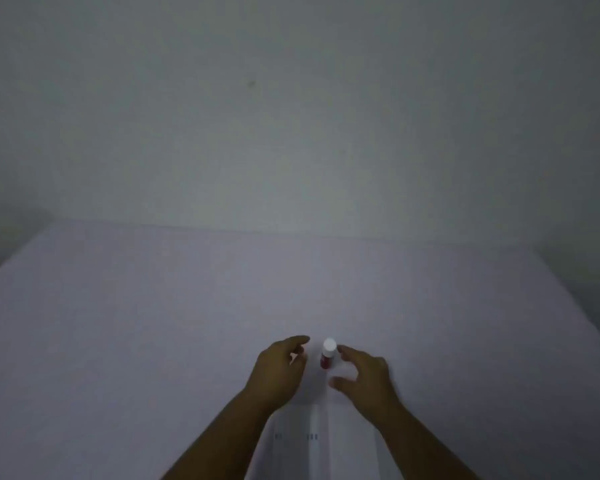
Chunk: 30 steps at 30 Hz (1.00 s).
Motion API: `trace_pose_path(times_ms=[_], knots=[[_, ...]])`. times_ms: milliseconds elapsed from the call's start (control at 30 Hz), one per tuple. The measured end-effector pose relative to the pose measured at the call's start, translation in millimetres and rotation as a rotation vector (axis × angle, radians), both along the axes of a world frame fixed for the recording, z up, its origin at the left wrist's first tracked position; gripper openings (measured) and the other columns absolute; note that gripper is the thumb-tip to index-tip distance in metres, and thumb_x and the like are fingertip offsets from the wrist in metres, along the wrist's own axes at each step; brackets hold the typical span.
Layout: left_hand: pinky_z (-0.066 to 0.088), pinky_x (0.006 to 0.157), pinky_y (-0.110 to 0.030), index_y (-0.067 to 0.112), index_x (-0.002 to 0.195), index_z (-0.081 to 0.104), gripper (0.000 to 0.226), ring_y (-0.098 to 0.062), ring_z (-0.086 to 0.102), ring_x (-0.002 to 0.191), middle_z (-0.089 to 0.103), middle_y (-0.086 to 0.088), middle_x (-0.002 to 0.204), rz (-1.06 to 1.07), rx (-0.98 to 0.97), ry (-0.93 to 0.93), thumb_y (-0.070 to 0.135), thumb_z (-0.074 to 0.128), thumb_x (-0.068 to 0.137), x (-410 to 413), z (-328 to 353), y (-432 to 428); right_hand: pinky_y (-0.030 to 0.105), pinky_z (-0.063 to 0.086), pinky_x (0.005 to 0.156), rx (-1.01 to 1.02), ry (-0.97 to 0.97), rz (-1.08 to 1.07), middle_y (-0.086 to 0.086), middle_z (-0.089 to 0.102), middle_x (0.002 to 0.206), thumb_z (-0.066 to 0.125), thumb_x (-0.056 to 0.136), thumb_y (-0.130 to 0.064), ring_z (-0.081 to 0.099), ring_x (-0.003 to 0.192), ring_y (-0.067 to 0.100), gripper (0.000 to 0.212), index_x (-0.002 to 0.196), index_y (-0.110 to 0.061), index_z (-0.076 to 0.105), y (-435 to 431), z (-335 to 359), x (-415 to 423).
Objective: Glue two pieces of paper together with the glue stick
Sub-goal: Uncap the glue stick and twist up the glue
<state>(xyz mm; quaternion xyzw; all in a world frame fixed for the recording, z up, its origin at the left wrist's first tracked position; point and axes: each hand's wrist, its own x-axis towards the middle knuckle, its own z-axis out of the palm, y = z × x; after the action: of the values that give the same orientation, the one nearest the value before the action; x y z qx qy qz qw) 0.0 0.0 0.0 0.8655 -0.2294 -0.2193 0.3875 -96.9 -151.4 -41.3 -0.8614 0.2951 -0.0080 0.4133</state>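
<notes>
A glue stick [327, 355] with a red body and a white cap stands upright on the pale table [153, 323]. My left hand [278, 370] hovers just left of it, fingers loosely curled and apart, holding nothing. To the stick's right is my right hand [362, 377], with thumb and fingers spread around empty space close to the stick without touching it. White paper sheets [323, 441] with small dark printed marks lie flat between my forearms, near the table's front edge; one sheet seems to overlap the other along a vertical seam.
The table runs back to a plain grey wall [291, 116]. Its left and right edges fall away into dark corners. The image is dim and slightly blurred.
</notes>
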Motion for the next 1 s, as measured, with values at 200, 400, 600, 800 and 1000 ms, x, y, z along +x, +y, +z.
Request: trace_pose_path(times_ms=[200, 400, 600, 800, 1000], knots=[[0.039, 0.073, -0.001, 0.031, 0.122, 0.059, 0.032, -0.005, 0.056, 0.096, 0.064, 0.006, 0.117, 0.042, -0.137, 0.154, 0.018, 0.051, 0.093, 6.1, -15.7, -17.0, 0.036, 0.04, 0.089, -0.138, -0.058, 0.014, 0.003, 0.07, 0.105, 0.073, 0.073, -0.029, 0.059, 0.099, 0.027, 0.03, 0.099, -0.014, 0.068, 4.2, -16.4, 23.0], [0.042, 0.068, -0.005, 0.039, 0.105, 0.066, 0.022, 0.001, 0.057, 0.093, 0.061, 0.022, 0.105, 0.03, -0.222, 0.206, 0.033, 0.067, 0.084, 10.5, -10.4, -28.0, 0.027, 0.049, 0.074, -0.007, -0.049, 0.035, 0.002, 0.048, 0.086, 0.062, 0.082, -0.034, 0.055, 0.081, 0.019, 0.016, 0.097, -0.03, 0.064, 4.3, -15.9, 24.4], [0.046, 0.067, -0.003, 0.037, 0.097, 0.066, 0.014, 0.006, 0.06, 0.086, 0.067, 0.019, 0.098, 0.027, -0.329, 0.24, 0.031, 0.066, 0.085, 19.7, -1.4, -29.5, 0.027, 0.045, 0.078, 0.068, -0.109, 0.104, -0.014, 0.049, 0.086, 0.06, 0.083, -0.038, 0.051, 0.092, 0.014, 0.011, 0.094, -0.037, 0.061, -1.4, 0.1, 21.0], [0.046, 0.073, -0.018, 0.031, 0.094, 0.062, 0.007, -0.008, 0.06, 0.092, 0.066, 0.007, 0.098, 0.278, -0.494, 0.362, 0.035, 0.057, 0.09, 26.8, -0.9, -30.0, 0.031, 0.042, 0.079, -0.056, -0.117, 0.161, -0.008, 0.058, 0.091, 0.054, 0.086, -0.041, 0.044, 0.094, 0.012, 0.021, 0.102, -0.029, 0.06, -1.3, 8.2, 16.1], [0.038, 0.059, -0.012, 0.026, 0.094, 0.059, 0.01, -0.004, 0.058, 0.076, 0.062, 0.013, 0.082, 0.344, -0.166, 0.101, 0.035, 0.059, 0.088, 36.0, -32.1, -1.6, 0.034, 0.042, 0.077, -0.119, -0.134, 0.03, -0.006, 0.058, 0.086, 0.058, 0.086, -0.035, 0.046, 0.09, 0.018, 0.021, 0.1, -0.021, 0.062, -6.4, 1.0, 0.8]])
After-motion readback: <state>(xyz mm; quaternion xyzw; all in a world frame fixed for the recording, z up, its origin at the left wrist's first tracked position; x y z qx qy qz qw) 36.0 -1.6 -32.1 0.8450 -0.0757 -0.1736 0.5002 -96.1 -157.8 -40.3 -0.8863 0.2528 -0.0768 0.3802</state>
